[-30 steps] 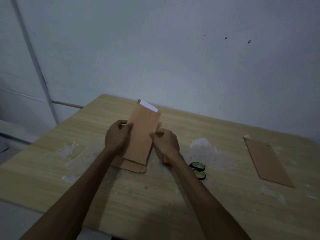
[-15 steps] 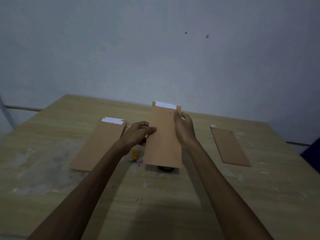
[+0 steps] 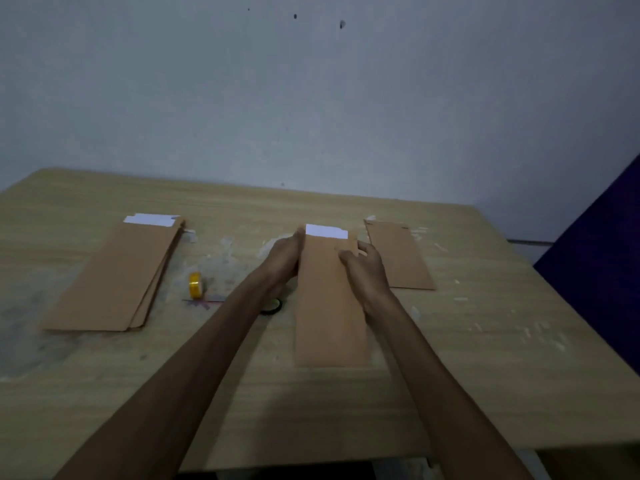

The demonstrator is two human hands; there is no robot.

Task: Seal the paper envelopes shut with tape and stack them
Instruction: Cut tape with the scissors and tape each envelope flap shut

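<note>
Lying flat on the wooden table [image 3: 485, 358], mid-front: brown envelope [image 3: 330, 306], white insert [image 3: 326, 231] protruding at far end, flap apparently not yet folded; left hand [image 3: 282, 258] holding its far left edge, fingers hidden behind the paper, exact grasp not discernible; right hand [image 3: 363, 263] pinching the far right edge near the flap; unsealed pile [image 3: 114, 275] well apart to left; single envelope [image 3: 400, 254] just beside on right, probably sealed; yellow tape roll [image 3: 195, 285] upright between pile and left forearm; scissors [image 3: 272, 305] partly hidden under that arm. Step in hand, by judgement: positioning for sealing; next: tucking insert, folding flap, fetching tape.
</note>
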